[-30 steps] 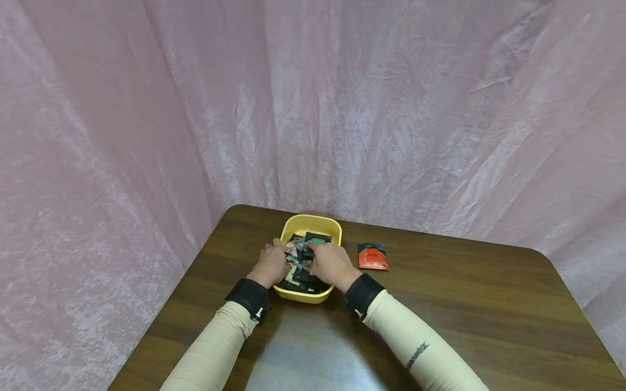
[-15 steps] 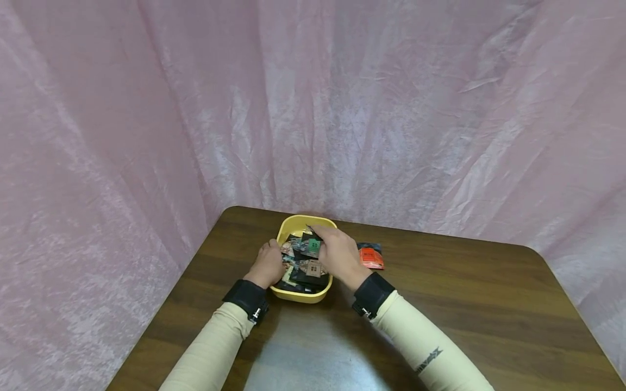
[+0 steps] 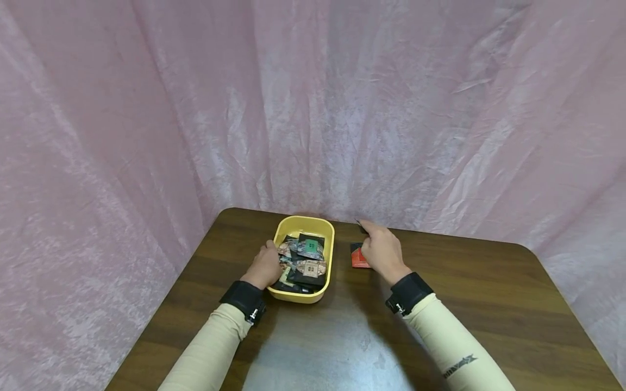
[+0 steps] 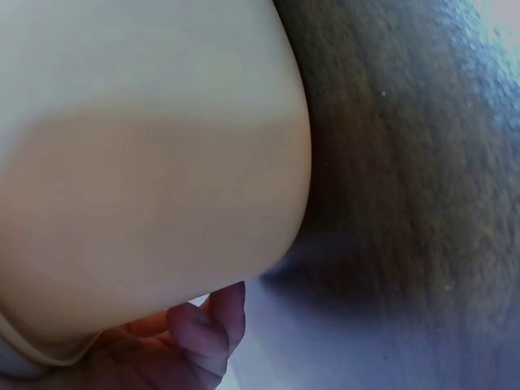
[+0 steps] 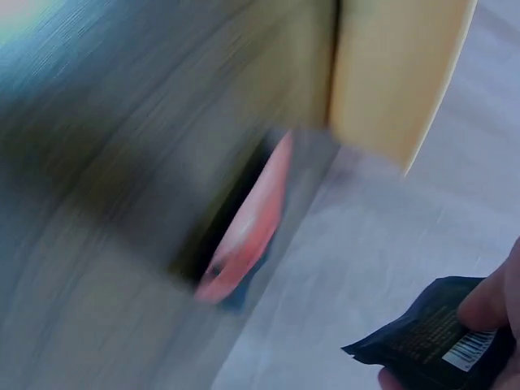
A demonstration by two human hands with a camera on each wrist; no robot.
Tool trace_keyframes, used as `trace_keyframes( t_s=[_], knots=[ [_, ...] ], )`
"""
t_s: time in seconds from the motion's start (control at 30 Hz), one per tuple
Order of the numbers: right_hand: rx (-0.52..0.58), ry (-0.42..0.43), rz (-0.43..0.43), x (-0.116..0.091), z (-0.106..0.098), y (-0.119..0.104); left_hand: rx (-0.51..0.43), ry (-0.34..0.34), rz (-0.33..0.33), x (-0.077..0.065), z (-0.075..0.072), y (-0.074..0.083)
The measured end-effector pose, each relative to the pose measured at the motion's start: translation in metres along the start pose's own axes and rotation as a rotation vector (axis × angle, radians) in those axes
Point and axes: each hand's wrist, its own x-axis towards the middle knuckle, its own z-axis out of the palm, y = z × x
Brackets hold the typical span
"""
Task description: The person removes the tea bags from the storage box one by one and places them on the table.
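A yellow plastic tub (image 3: 305,223) holds several small dark sachets, among them a green-labelled sachet (image 3: 311,246) and a tan-labelled sachet (image 3: 310,269). My left hand (image 3: 264,266) grips the tub's left side; in the left wrist view its fingers (image 4: 199,331) curl at the edge of the tub wall (image 4: 154,187). Right of the tub, my right hand (image 3: 385,253) is raised over the table, pinching a black sachet (image 5: 426,329) with a white barcode label between thumb and fingers. Below that hand lies a red-and-black sachet (image 3: 359,258), partly hidden by it in the head view.
The brown wooden table (image 3: 464,282) has rounded far corners, and the tub stands near its far edge. A pink curtain (image 3: 293,108) hangs behind and to the left. Glare shows on the near part of the tabletop.
My right hand has lifted a black sachet out of the tub and moved right, above the red sachet. My left hand has stayed at the tub's left side.
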Motion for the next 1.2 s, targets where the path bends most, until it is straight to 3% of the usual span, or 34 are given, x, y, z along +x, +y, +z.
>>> trace_keyframes(
  t_s=[0.23, 0.47, 0.63, 0.87, 1.2],
  knots=[
    [-0.103, -0.083, 0.118, -0.010, -0.014, 0.047, -0.010, -0.006, -0.013, -0.005, -0.003, 0.003],
    [-0.171, -0.210, 0.179, -0.027, -0.022, 0.075, 0.005, 0.000, 0.003, -0.002, -0.001, 0.001],
    [-0.202, -0.254, 0.172, -0.039, -0.027, 0.086, 0.003, 0.006, 0.010, -0.005, -0.002, 0.001],
    [-0.212, -0.388, 0.168, -0.046, -0.028, 0.095, -0.001, 0.009, -0.002, -0.006, -0.003, 0.002],
    [-0.208, -0.515, 0.050, -0.051, -0.025, 0.099, -0.002, 0.004, -0.014, -0.008, -0.004, 0.004]
  ],
)
